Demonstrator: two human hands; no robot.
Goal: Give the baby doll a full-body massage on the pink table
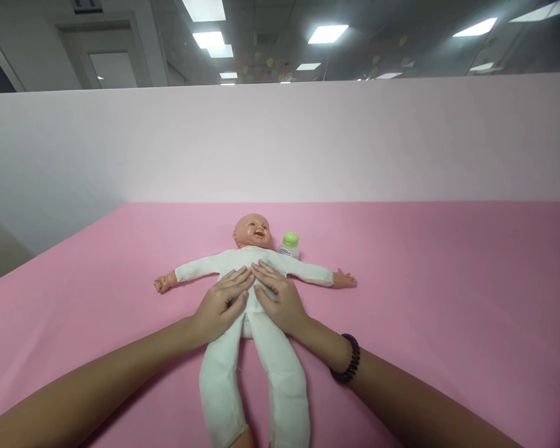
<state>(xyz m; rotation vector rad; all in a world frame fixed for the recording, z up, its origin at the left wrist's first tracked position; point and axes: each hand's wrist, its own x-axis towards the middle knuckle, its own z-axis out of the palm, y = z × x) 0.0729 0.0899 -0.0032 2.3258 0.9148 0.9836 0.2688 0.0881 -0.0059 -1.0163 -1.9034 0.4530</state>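
Observation:
A baby doll [248, 320] with a white cloth body lies on its back, arms stretched out to both sides. Its plastic head points away from me, and its feet are cut off by the lower edge of the view. My left hand [223, 303] rests flat on the left side of the doll's torso, fingers extended. On the right side of the torso lies my right hand [280, 297], also flat, its fingertips close to those of the left. Neither hand grips anything. Beside the doll's head stands a small bottle [289, 245] with a green cap, partly hidden by the doll's arm.
The doll lies on a pink surface [424, 298]. A white wall panel [308, 143] rises along the back, with a door [107, 59] and ceiling lights beyond it. A dark coiled band [352, 359] circles my right wrist.

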